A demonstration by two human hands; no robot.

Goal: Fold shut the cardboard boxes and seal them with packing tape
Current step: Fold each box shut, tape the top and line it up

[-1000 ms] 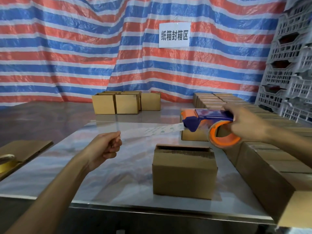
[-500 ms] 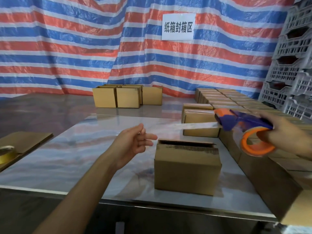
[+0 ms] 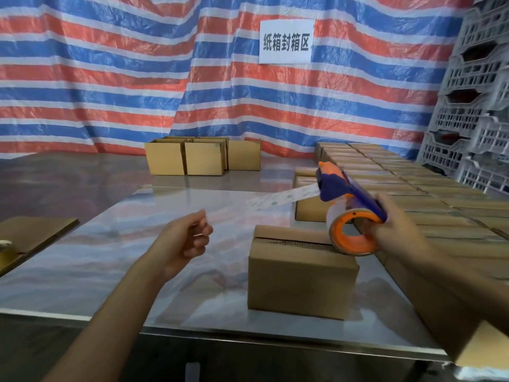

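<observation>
A small brown cardboard box [image 3: 300, 282] stands on the steel table [image 3: 115, 271], flaps folded down with a seam showing across its top. My right hand [image 3: 399, 230] grips an orange and blue tape dispenser [image 3: 349, 194] just above the box's far right corner. A strip of clear tape [image 3: 283, 198] runs from the dispenser leftward, taut in the air, toward my left hand [image 3: 184, 238]. That hand hovers left of the box with its fingers curled, and the strip's end seems pinched at the fingertips.
Three boxes [image 3: 203, 158] sit at the table's far side. Rows of boxes [image 3: 413, 188] fill the right side. Grey plastic crates [image 3: 479, 106] are stacked behind them. Flat cardboard [image 3: 35, 232] with a tape roll [image 3: 4, 246] lies at left.
My right hand has lowered the dispenser toward the box's far right corner. My left hand's fingers, stretched out half a second ago, are curled again.
</observation>
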